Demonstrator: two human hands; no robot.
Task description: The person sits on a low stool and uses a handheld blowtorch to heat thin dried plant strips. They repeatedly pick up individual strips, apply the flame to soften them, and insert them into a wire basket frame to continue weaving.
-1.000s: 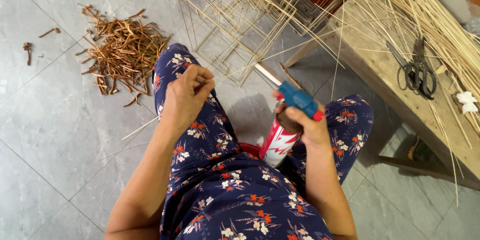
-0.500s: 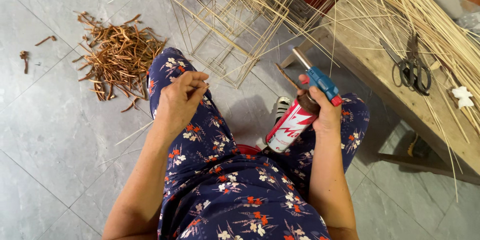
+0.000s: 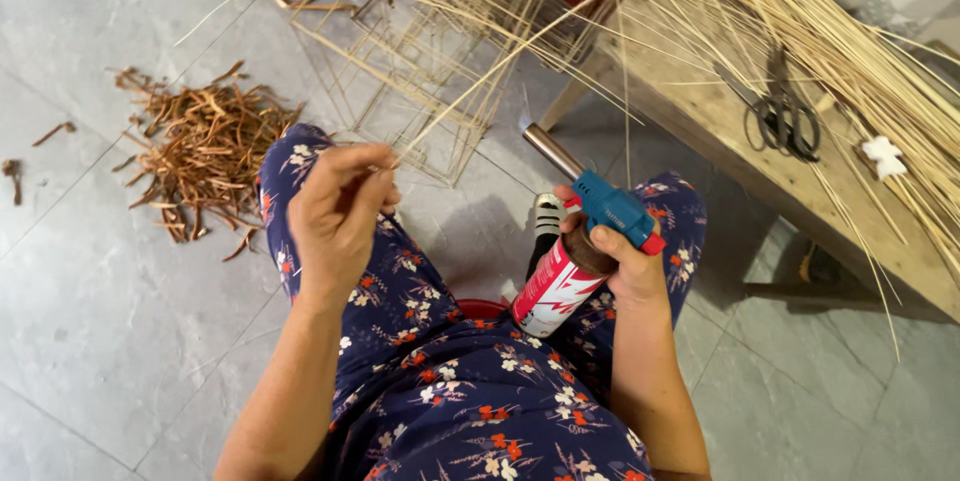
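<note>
At the bottom of the frame, the person sits with knees apart, in dark blue clothing with a flower pattern [image 3: 470, 411]. Slightly above, at the centre right, the right hand [image 3: 625, 261] is closed around the top of a red and white gas canister [image 3: 553, 291], which carries a blue torch head [image 3: 615, 213]. The metal nozzle [image 3: 550, 149] of the torch points toward the upper left. At the centre left, the left hand [image 3: 338, 216] is raised over the left knee, and its fingers are pressed together, pinching the end of a thin pale reed strand [image 3: 480, 91]. This strand runs up and to the right, toward the unfinished reed frame [image 3: 420, 51] that stands on the grey tiled floor [image 3: 90, 321]. Further left on the floor lies a heap of brown cut scraps [image 3: 205, 156]. At the upper right, a wooden counter [image 3: 700, 111] carries black scissors [image 3: 785, 116], and a bundle of long pale reeds [image 3: 850, 51] lies across it.
</note>
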